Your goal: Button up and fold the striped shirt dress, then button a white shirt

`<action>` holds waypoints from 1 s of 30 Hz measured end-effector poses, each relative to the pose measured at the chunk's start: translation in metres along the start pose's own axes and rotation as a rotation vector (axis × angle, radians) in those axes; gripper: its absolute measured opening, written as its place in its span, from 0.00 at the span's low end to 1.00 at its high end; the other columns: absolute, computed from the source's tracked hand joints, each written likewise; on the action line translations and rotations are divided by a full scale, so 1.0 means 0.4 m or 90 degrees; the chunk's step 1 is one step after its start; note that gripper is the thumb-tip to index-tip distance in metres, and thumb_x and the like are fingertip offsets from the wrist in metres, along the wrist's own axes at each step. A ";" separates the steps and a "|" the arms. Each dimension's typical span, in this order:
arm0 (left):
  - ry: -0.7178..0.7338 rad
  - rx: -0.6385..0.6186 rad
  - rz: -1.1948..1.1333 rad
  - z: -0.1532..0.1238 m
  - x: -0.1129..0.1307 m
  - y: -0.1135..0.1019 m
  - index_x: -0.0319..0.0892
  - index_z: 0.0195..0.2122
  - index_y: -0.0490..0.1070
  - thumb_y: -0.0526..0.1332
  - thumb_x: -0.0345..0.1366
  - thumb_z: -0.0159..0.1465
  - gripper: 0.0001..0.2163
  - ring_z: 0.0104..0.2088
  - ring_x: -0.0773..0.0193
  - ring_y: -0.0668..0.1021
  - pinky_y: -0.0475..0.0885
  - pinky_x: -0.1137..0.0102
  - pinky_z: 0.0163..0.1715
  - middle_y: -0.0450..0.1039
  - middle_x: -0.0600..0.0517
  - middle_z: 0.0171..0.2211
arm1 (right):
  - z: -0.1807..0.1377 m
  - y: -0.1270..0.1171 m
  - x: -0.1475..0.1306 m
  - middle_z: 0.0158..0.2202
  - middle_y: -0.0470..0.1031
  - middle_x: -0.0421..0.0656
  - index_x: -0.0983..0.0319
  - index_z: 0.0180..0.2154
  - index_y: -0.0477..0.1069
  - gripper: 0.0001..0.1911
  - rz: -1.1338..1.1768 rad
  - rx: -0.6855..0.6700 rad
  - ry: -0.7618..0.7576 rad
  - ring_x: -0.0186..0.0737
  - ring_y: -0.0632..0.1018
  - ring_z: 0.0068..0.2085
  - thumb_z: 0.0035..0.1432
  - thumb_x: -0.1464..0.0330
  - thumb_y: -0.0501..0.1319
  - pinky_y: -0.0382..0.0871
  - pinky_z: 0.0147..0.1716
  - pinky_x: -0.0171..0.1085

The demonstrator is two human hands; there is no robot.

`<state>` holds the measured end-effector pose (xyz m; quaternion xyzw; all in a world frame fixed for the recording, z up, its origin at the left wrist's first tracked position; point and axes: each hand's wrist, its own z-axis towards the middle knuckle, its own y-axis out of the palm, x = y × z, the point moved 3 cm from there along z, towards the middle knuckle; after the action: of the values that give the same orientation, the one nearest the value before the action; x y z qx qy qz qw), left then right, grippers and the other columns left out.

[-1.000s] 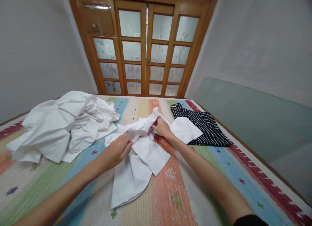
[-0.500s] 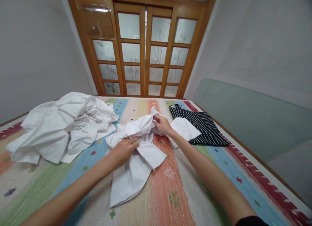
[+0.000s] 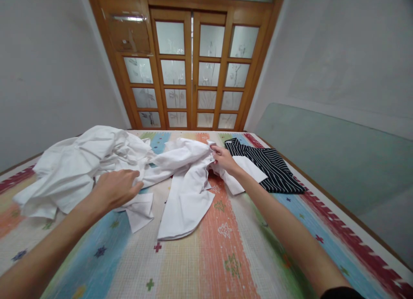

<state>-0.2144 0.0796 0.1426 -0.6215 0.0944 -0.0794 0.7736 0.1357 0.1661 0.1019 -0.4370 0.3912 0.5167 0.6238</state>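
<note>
Here, left hand (image 3: 114, 189) and right hand (image 3: 223, 158) pinch the white shirt (image 3: 187, 195), grip closed.

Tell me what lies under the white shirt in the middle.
The white shirt, gripped by left hand and right hand, lies on the striped mat; its right flap seems to overlap the black striped garment. Whatever else sits beneath the cloth is covered.
</note>
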 end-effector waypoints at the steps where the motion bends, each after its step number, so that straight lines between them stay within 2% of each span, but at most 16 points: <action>1: 0.005 0.016 -0.009 -0.001 0.022 -0.008 0.41 0.41 0.77 0.52 0.45 0.60 0.18 0.36 0.44 0.81 0.72 0.55 0.36 0.79 0.40 0.41 | -0.011 0.017 -0.007 0.27 0.75 0.36 0.62 0.41 0.75 0.15 0.009 -0.027 0.013 0.28 0.66 0.18 0.49 0.70 0.59 0.63 0.17 0.28; 3: 0.052 0.064 -0.062 0.002 0.080 -0.022 0.41 0.50 0.72 0.50 0.44 0.63 0.21 0.42 0.46 0.80 0.72 0.56 0.40 0.76 0.41 0.48 | -0.036 0.053 -0.024 0.24 0.72 0.35 0.63 0.44 0.75 0.17 0.016 -0.085 0.040 0.27 0.66 0.17 0.51 0.70 0.59 0.61 0.17 0.27; 5: 0.120 0.110 -0.139 0.012 0.143 -0.028 0.42 0.55 0.67 0.49 0.44 0.65 0.21 0.49 0.50 0.77 0.72 0.58 0.45 0.73 0.42 0.54 | -0.063 0.087 -0.043 0.23 0.71 0.35 0.63 0.46 0.74 0.18 0.018 -0.143 0.049 0.28 0.67 0.18 0.52 0.71 0.59 0.61 0.17 0.27; 8: 0.213 0.153 -0.240 0.045 0.217 -0.012 0.41 0.55 0.66 0.51 0.44 0.66 0.19 0.52 0.52 0.74 0.68 0.57 0.53 0.72 0.43 0.53 | -0.097 0.127 -0.068 0.28 0.75 0.38 0.62 0.45 0.75 0.17 0.014 -0.210 0.038 0.29 0.68 0.19 0.53 0.71 0.58 0.63 0.19 0.29; 11: 0.266 0.161 -0.322 0.086 0.261 0.027 0.41 0.51 0.68 0.53 0.43 0.66 0.17 0.52 0.53 0.74 0.67 0.55 0.54 0.74 0.43 0.51 | -0.120 0.145 -0.076 0.30 0.76 0.38 0.61 0.43 0.76 0.16 -0.007 -0.229 0.014 0.29 0.69 0.20 0.53 0.72 0.56 0.65 0.20 0.30; 15: 0.269 0.193 -0.417 0.121 0.285 0.066 0.41 0.49 0.69 0.55 0.40 0.65 0.14 0.46 0.55 0.75 0.70 0.58 0.48 0.74 0.44 0.46 | -0.135 0.135 -0.074 0.27 0.74 0.37 0.61 0.40 0.76 0.13 -0.046 -0.219 -0.032 0.30 0.68 0.21 0.55 0.72 0.55 0.64 0.22 0.30; 19: 0.283 0.220 -0.429 0.121 0.303 0.070 0.42 0.42 0.72 0.55 0.36 0.65 0.09 0.42 0.57 0.74 0.70 0.61 0.45 0.75 0.47 0.38 | -0.142 0.118 -0.087 0.27 0.74 0.39 0.62 0.33 0.74 0.07 -0.121 -0.171 -0.114 0.32 0.71 0.26 0.56 0.66 0.61 0.64 0.27 0.31; 21: 0.301 0.224 -0.420 0.118 0.313 0.066 0.41 0.41 0.73 0.55 0.33 0.64 0.09 0.41 0.57 0.73 0.70 0.62 0.44 0.74 0.48 0.36 | -0.145 0.115 -0.097 0.27 0.73 0.39 0.63 0.30 0.73 0.09 -0.168 -0.138 -0.140 0.33 0.71 0.28 0.55 0.63 0.63 0.63 0.29 0.31; 24: 0.314 0.234 -0.407 0.113 0.322 0.059 0.41 0.39 0.73 0.55 0.32 0.62 0.08 0.40 0.57 0.72 0.69 0.62 0.43 0.73 0.48 0.34 | -0.150 0.119 -0.111 0.25 0.72 0.38 0.63 0.27 0.71 0.10 -0.231 -0.123 -0.155 0.33 0.70 0.27 0.56 0.64 0.62 0.61 0.29 0.32; 30: 0.263 0.235 -0.419 0.109 0.310 0.061 0.41 0.34 0.73 0.58 0.33 0.62 0.05 0.34 0.60 0.73 0.69 0.65 0.38 0.72 0.50 0.29 | -0.156 0.117 -0.130 0.20 0.65 0.36 0.62 0.20 0.65 0.16 -0.314 -0.117 -0.207 0.33 0.66 0.25 0.60 0.67 0.55 0.56 0.29 0.33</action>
<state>-0.0832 0.0965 0.1220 -0.4410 0.0281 -0.4601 0.7701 0.0789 0.0950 0.1246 -0.4849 0.1203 0.4458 0.7428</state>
